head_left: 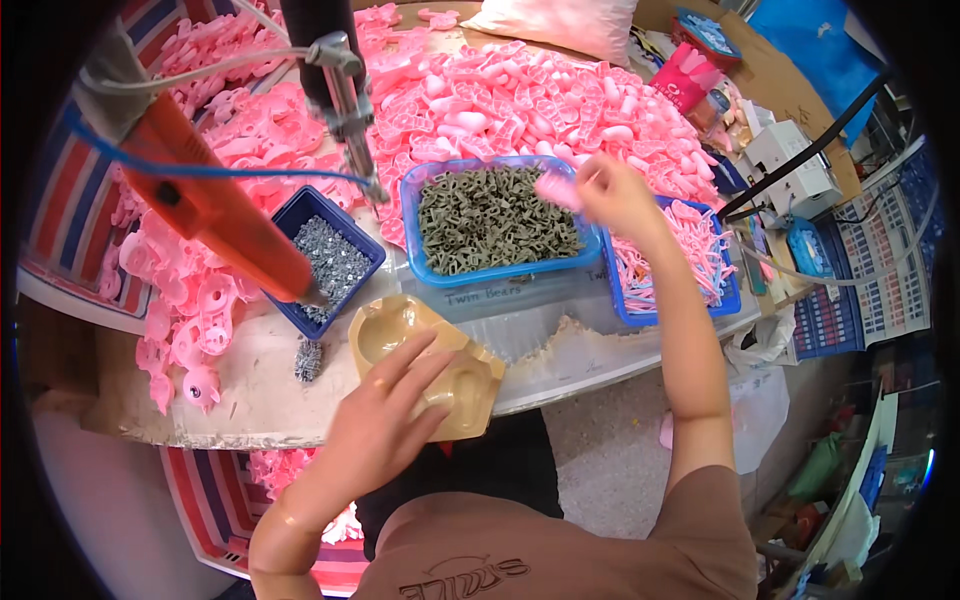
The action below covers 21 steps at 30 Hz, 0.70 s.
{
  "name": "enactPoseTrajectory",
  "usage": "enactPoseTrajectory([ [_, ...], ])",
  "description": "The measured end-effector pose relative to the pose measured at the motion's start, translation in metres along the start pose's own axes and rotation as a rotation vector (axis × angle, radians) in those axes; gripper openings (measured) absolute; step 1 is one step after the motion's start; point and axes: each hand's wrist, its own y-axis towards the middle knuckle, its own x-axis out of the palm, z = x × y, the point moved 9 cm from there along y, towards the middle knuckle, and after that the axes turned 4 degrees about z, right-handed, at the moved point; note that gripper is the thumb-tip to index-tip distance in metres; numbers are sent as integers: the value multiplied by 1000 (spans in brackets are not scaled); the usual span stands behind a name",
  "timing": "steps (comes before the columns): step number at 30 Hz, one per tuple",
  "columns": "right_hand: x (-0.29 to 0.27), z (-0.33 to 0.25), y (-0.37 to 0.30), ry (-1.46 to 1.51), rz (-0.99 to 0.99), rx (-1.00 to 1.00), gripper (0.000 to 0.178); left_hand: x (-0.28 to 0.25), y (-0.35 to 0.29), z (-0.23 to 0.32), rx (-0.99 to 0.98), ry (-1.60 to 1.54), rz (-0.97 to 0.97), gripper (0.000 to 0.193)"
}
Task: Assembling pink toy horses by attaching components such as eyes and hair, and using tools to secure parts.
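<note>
My left hand [385, 415] is over the near edge of the table, its fingers spread across a tan moulded holder [462, 385] with hollows in it. Nothing shows between those fingers. Raised at the far right corner of a blue tub [425, 270] of small dark grey-green plastic parts, my right hand [615, 200] is closed on a pink plastic piece [558, 190]. Motion smears that piece, so its exact shape cannot be made out. Under my right forearm stands a blue basket [640, 318] of thin pink and pale strips.
Pink plastic shells [540, 95] are heaped across the far side. A dark blue tray [372, 262] of small metal screws stands left. Above it hang a red-orange tool [225, 200] and a black tool with a metal nozzle [350, 120]. A white box [790, 165] stands right.
</note>
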Motion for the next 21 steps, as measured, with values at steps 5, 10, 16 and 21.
enactPoseTrajectory([
  [5, 71, -61, -114, 186, -488, -188, 12, 44, 49, 26, 275, 242, 227, 56],
  [10, 67, -17, -52, 318, -609, 65, 20, 35, 39, 32, 347, 199, 304, 30],
  [16, 4, 19, 110, -537, 418, -402, 24, 30, 10, 29, 398, 222, 272, 34],
  [21, 28, 55, 160, -1063, 377, -459, 16, 45, -19, 10, 296, 234, 180, 37],
])
